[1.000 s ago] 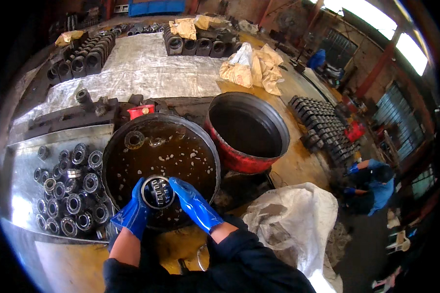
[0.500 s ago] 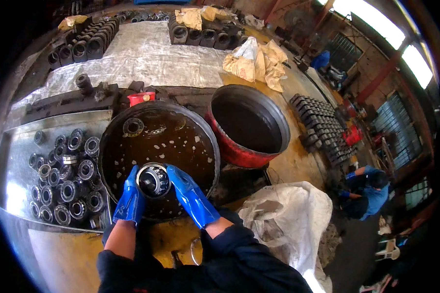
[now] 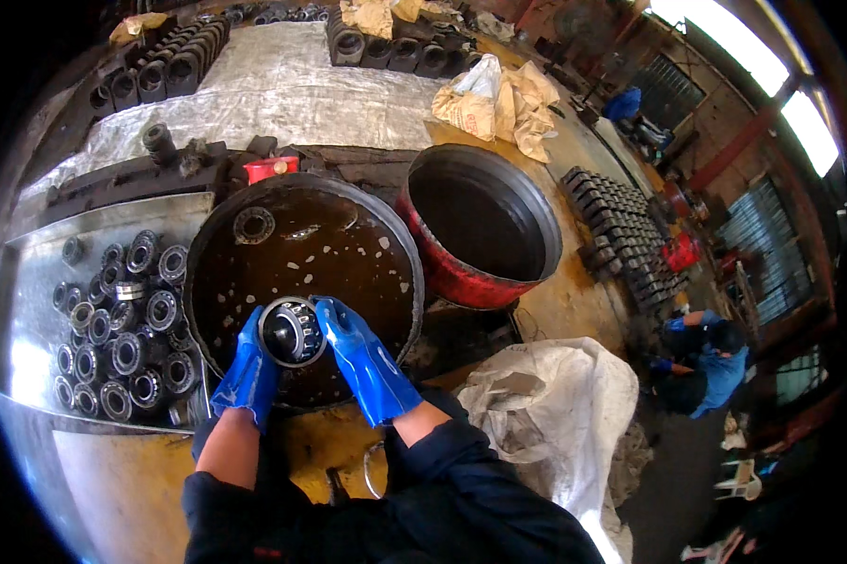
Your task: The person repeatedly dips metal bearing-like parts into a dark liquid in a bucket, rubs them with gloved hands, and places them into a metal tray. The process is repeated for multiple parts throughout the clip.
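A shiny roller bearing [image 3: 301, 331] is held between my two blue-gloved hands, its inner part with the rollers tilted inside the outer ring. My left hand [image 3: 248, 368] grips the ring's left side, while my right hand [image 3: 361, 362] presses on its right edge. Both are above the near part of a wide round tub [image 3: 401, 221] of brown, murky liquid with pale flecks. Another bearing [image 3: 253, 226] lies in the tub's far left part. Left of the tub, a metal tray [image 3: 34, 315] carries a pile of similar bearings [image 3: 129, 353].
A red drum [image 3: 442, 271] with dark contents stands right of the tub. A whitish sack [image 3: 574, 404] lies near my right arm. Behind the tub are a small red container [image 3: 271, 169] and dark metal blocks. At far right crouches a person [image 3: 719, 367] in blue.
The bearing's inner part has turned and tilted within the outer ring, showing more rollers on the right. Both hands keep their hold. The whole view has shifted slightly.
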`<act>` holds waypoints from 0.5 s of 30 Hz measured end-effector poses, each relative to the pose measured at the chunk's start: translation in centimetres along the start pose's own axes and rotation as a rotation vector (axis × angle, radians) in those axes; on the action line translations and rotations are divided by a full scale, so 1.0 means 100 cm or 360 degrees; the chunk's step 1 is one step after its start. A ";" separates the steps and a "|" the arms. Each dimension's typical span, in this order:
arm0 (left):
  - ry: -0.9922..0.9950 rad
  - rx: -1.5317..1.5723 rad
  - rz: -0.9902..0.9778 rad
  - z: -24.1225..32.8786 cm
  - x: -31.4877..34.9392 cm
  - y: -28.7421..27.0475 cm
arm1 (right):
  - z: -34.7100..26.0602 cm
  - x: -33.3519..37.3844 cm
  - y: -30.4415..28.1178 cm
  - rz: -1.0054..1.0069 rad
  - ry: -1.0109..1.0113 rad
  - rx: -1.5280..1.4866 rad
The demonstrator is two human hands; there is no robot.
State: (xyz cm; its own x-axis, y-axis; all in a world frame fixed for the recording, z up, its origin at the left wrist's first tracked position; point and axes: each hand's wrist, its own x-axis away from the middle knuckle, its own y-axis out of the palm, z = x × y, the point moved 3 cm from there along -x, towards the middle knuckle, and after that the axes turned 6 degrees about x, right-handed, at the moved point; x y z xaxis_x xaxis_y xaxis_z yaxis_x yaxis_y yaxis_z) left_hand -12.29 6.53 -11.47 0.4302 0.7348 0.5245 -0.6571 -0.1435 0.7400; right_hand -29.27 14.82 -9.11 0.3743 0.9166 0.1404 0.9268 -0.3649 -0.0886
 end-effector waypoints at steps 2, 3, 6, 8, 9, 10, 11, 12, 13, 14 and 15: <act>0.0056 -0.0046 0.0068 0.008 0.003 -0.004 | -0.001 0.001 0.009 -0.0007 0.0003 0.0013; 0.0085 -0.0065 0.0119 0.017 0.011 -0.022 | -0.004 0.004 0.028 0.0000 0.0023 0.0005; 0.0798 -0.1535 -0.0430 0.013 0.049 0.019 | -0.004 0.008 0.003 0.0149 -0.0027 0.0089; 0.0789 -0.1464 -0.0426 0.015 0.058 0.029 | -0.001 0.004 -0.003 0.0179 -0.0099 0.0066; 0.0783 -0.1420 -0.0374 0.022 0.063 0.023 | -0.002 0.003 0.009 0.0044 -0.0088 -0.0122; 0.0786 -0.1437 -0.0345 0.030 0.067 0.020 | -0.003 0.002 0.019 -0.0088 -0.0075 -0.0306; 0.0767 -0.1487 -0.0315 0.037 0.071 0.018 | -0.004 0.004 0.026 -0.0107 -0.0065 -0.0324; 0.0744 -0.1535 -0.0286 0.042 0.075 0.015 | -0.002 0.008 0.033 -0.0153 0.0014 -0.0429; 0.0721 -0.1450 -0.0369 0.030 0.078 0.036 | -0.021 0.016 0.006 -0.0115 0.0065 -0.0421; 0.0694 -0.1536 -0.0320 0.022 0.083 0.055 | -0.032 0.023 -0.011 -0.0075 0.0091 -0.0321; 0.0687 -0.1619 -0.0192 0.030 0.088 0.048 | -0.031 0.022 0.001 -0.0108 0.0100 -0.0347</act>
State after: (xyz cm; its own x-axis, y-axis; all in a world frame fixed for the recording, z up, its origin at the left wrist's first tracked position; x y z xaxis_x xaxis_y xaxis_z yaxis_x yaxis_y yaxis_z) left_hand -9.76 10.33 -2.03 0.4037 0.9048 0.1352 -0.9121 0.4096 -0.0180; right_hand -28.26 16.27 -5.80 0.3058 0.9307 0.2006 0.9319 -0.3358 0.1371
